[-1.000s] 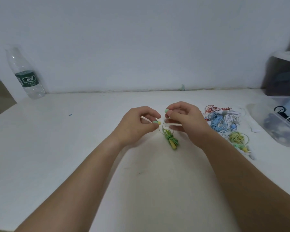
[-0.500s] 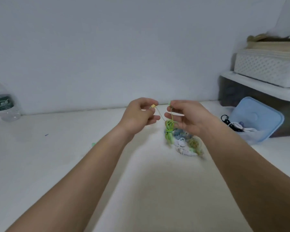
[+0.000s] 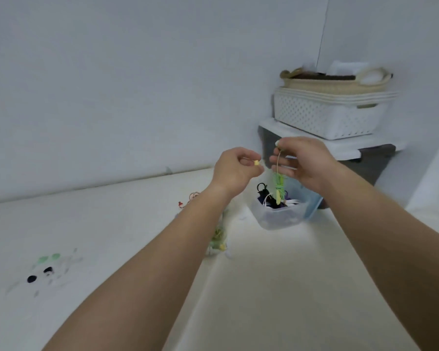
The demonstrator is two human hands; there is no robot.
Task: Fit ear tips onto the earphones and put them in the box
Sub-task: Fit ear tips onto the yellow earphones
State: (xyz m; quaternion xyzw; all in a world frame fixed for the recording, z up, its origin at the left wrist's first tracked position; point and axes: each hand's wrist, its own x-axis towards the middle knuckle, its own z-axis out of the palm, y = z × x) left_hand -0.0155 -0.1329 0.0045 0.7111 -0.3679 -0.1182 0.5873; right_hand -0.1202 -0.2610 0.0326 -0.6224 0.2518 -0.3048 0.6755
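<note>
The right hand (image 3: 304, 160) pinched the earphones (image 3: 278, 183), hanging upright over the box (image 3: 279, 219) near the surface's right edge, while the left hand (image 3: 235, 167), just beside, pinched one yellow bud (image 3: 256, 163).

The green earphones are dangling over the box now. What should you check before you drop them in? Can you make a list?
1. Right hand holds the green earphones by the cord: ok.
2. Bundle hangs above the clear box: ok.
3. Box is open, its blue lid standing behind: ok.
4. Box has room beside the dark cords inside: ok.
5. Left hand pinches the yellow earbud; tip fitted: cannot tell.
6. Tip on the earbud at the right hand: cannot tell, blurred.
</note>
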